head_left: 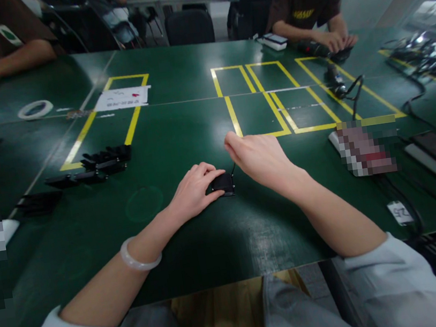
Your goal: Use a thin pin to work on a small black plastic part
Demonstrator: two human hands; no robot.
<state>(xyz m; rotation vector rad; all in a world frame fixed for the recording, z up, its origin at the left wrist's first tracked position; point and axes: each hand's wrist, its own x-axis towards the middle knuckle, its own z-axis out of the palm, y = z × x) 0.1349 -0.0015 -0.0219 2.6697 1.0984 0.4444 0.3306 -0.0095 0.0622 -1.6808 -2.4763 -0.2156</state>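
Observation:
My left hand (pixel 199 189) pinches a small black block-like part (pixel 223 184) between thumb and fingers, on the green tabletop (pixel 197 247). Just to its right, my right hand (pixel 259 155) is closed, knuckles up. A thin dark rod (pixel 233 170) runs from under that hand down to the part's right side; whether it is a tool or a wire I cannot tell. The right fingertips are hidden behind the hand. Left of my hands lie several similar black parts (pixel 107 156) in loose rows.
Yellow tape outlines (pixel 231 115) mark the table. A paper sheet (pixel 123 98) and a white tape roll (pixel 35 109) lie farther left. To the right are a phone-like device (pixel 362 151), cables (pixel 400 192) and a black power tool (pixel 335 82). Co-workers' hands (pixel 333 42) are across the table.

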